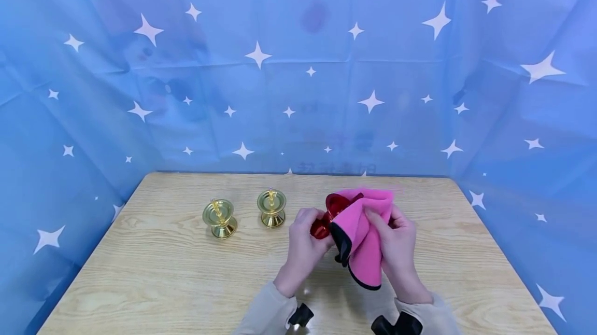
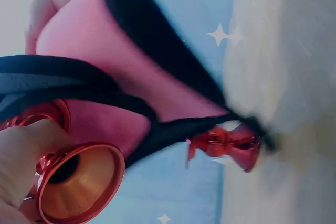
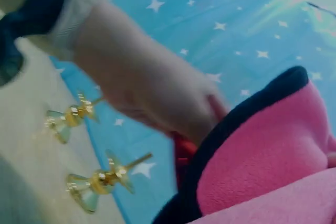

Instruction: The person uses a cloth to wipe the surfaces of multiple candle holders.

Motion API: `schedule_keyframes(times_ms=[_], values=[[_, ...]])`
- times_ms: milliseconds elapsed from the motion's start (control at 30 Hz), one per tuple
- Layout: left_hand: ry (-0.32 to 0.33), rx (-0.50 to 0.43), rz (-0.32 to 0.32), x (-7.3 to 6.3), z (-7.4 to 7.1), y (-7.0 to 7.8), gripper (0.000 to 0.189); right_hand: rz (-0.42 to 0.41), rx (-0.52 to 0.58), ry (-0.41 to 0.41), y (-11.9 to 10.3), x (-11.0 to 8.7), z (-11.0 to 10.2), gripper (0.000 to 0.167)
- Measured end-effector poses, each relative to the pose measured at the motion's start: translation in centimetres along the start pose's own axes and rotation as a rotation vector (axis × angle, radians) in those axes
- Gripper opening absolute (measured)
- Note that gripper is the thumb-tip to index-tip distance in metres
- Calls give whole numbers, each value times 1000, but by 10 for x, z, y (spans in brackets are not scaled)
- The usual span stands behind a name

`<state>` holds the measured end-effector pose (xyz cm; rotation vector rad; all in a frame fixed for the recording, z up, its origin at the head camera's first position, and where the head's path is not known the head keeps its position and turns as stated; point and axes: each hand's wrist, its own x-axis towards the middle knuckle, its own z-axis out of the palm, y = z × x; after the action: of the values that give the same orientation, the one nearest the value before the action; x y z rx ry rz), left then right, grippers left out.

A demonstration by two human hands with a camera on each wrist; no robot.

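My left hand [image 1: 305, 239] grips a shiny red candle holder [image 1: 320, 227] by its flared foot, tilted on its side above the table. The hollow underside of the foot [image 2: 84, 182] faces the left wrist camera. In my right hand [image 1: 398, 241] is a pink cloth [image 1: 366, 236] with black edging, pinched between thumb and fingers. The cloth lies against the red holder's dish and covers part of it. A second red candle holder [image 2: 226, 145] stands beyond the cloth in the left wrist view, mostly hidden by the cloth in the head view.
Two gold candle holders stand on the wooden table [image 1: 154, 273] left of my hands, one [image 1: 219, 218] farther left, the other [image 1: 271, 208] nearer the middle. Each has a thin upright stick in its dish. A blue curtain [image 1: 298, 86] with white stars surrounds the table's back and sides.
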<state>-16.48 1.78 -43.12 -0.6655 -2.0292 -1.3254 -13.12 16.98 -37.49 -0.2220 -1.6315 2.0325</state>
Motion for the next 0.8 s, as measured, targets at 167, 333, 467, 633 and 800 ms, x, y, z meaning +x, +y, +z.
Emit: schedule_keyframes(times_ms=[167, 333, 467, 633, 800], values=[[24, 38, 69, 4, -1, 1, 27, -32, -205, -113, 3, -5, 1, 14], [21, 64, 101, 5, -3, 2, 24, -31, -343, -150, 2, -6, 2, 20], [-2, 75, 114, 4, -3, 4, 24, -16, -314, -105, 3, -5, 2, 13], [-8, 70, 115, 2, -3, 2, 25, -18, -228, -67, 3, -1, 3, 15], [-18, 40, 73, 0, -2, -1, 34, -32, -45, 0, -3, 3, 2, 20]])
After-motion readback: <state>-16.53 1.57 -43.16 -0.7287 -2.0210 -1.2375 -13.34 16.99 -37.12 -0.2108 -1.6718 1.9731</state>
